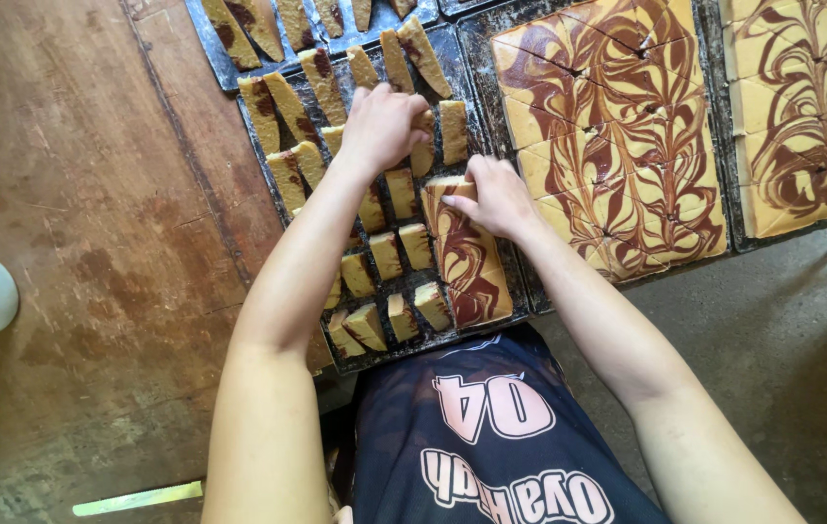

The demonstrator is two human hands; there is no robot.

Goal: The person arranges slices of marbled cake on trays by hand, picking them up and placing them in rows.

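Worn brown wooden floor (74, 194) underneath, dark baking tray (263, 146) lying across it. Left hand (381, 124) curled down over cut cake slices (389, 254) near tray's middle, grip hidden; right hand (497, 194) just beside, fingers closed on marbled cake strip (467, 262) along tray's right edge. Uncut marbled slab (607, 126) further right.

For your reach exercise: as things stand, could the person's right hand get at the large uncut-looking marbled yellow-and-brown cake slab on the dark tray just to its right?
Probably yes. The right hand rests on a marbled strip beside the large marbled yellow-and-brown cake slab, with nothing standing between them; the left hand is busy on the other side.
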